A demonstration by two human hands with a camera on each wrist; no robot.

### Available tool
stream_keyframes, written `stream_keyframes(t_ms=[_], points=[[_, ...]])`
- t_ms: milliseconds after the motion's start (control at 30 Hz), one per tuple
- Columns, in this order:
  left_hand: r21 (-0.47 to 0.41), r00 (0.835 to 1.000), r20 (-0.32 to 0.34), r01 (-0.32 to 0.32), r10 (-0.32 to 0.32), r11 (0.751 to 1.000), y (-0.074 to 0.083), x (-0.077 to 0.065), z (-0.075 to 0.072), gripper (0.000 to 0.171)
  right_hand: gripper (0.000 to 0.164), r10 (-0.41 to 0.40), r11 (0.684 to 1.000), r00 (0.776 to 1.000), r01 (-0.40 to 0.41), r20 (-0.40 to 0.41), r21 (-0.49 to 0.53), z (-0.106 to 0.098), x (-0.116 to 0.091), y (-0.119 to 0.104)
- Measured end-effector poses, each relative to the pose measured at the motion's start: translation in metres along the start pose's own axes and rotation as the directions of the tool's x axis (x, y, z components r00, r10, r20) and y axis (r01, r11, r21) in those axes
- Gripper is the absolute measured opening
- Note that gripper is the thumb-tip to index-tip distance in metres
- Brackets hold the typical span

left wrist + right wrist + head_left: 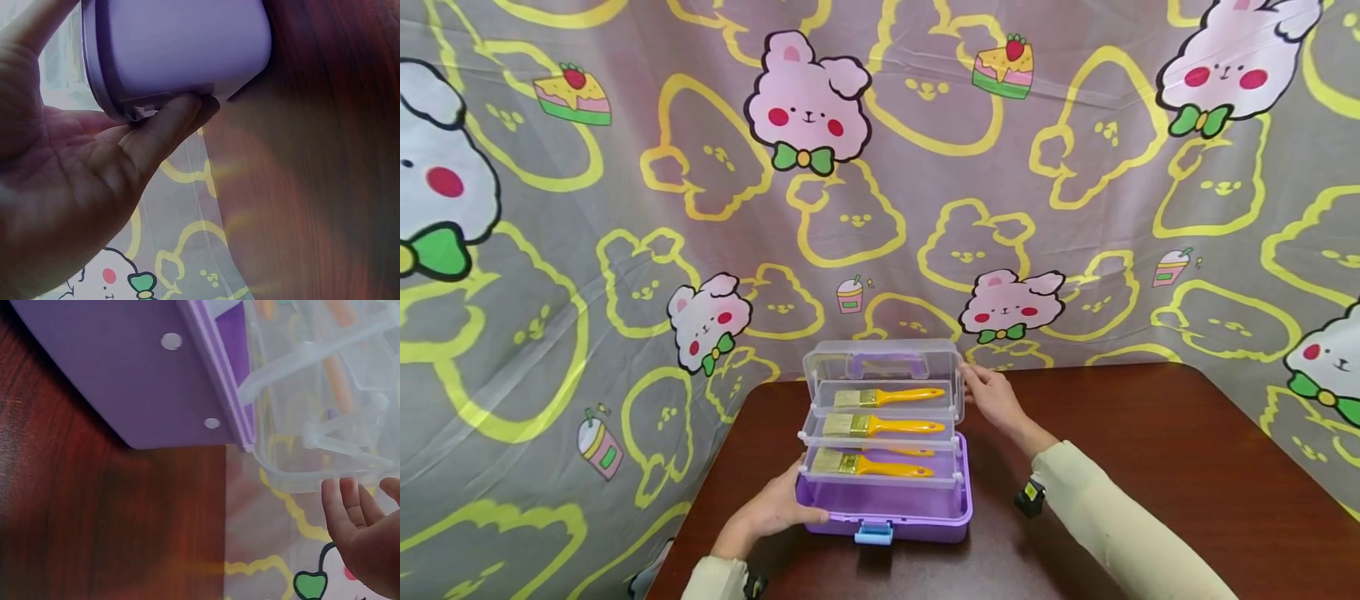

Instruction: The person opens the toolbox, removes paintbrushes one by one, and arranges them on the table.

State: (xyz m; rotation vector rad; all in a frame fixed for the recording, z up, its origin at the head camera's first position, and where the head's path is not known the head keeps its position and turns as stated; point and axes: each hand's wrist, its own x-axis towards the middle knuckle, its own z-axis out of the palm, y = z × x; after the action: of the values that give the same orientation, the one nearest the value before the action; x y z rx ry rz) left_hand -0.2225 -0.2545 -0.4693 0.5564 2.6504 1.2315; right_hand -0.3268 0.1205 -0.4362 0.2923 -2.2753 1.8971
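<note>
A purple storage box (917, 529) stands with its clear lid (827, 363) raised and its tiered clear trays (805, 435) fanned out. Paintbrushes with yellow handles lie across the trays: a top one (910, 396), a middle one (902, 427) and a lower one (895, 468). Part of another yellow handle (913, 452) shows behind the lowest tray. My left hand (775, 504) grips the box's left side, thumb along the front rim and fingers against the end wall. At the lid's right edge, my right hand (996, 400) touches it with fairly straight fingertips (331, 487).
The box sits on a dark reddish-brown table (1120, 450). Behind and to both sides hangs a grey curtain (925, 183) printed with cartoon rabbits. A light blue latch (874, 533) juts from the box's front, and a purple handle (887, 364) shows on the lid.
</note>
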Motion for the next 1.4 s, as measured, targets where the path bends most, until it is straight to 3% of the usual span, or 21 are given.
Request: stream_keyframes(t_ms=[200, 767, 1200, 1400], points=[[-0.005, 1.0, -0.013, 0.007, -0.007, 1.0, 0.002, 0.0, 0.001, 0.103, 0.045, 0.072, 0.993, 0.997, -0.071, -0.008, 0.096, 0.001, 0.001, 0.008], [-0.059, 0.999, -0.001, 0.051, -0.051, 0.997, 0.007, -0.002, -0.003, 0.101, 0.05, 0.19, 0.973, 0.982, -0.189, 0.009, 0.132, 0.0, 0.01, 0.008], [0.024, 0.998, -0.024, 0.065, -0.064, 0.998, 0.004, -0.001, 0.0, 0.104, 0.048, 0.248, 0.965, 0.969, -0.248, 0.002, 0.087, 0.0, 0.011, 0.007], [0.034, 0.998, -0.018, 0.062, -0.062, 0.997, 0.002, -0.003, 0.001, 0.103, 0.039, 0.26, 0.96, 0.966, -0.26, 0.01, 0.105, 0.0, 0.01, 0.011]])
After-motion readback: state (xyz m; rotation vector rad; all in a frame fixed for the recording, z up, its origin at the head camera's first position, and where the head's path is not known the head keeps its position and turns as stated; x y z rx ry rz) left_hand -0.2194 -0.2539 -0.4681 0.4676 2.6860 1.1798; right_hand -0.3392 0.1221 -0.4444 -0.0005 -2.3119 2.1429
